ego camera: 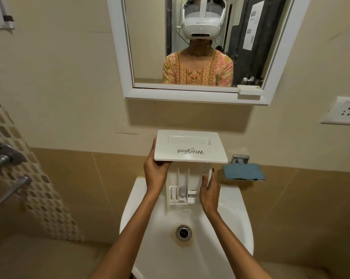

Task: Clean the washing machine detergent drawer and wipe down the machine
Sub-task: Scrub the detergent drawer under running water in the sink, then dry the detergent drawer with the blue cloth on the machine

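Note:
I hold a white detergent drawer point(190, 148) over a white wash basin point(236, 224). Its flat front panel faces up and away from me, with its brand lettering upside down. The drawer's compartments point(181, 190) point down toward the basin. My left hand point(156, 174) grips the panel's left edge and underside. My right hand point(209, 194) clasps the right wall of the drawer body. A blue-grey cloth point(243, 171) lies on a small ledge at the right of the basin, apart from both hands. The washing machine is not in view.
The basin drain point(183, 232) lies below the drawer. A mirror point(200, 43) hangs above on the beige wall and reflects a person with a headset. A wall socket point(344, 111) is at the right. Shower taps point(3, 156) stick out at the left.

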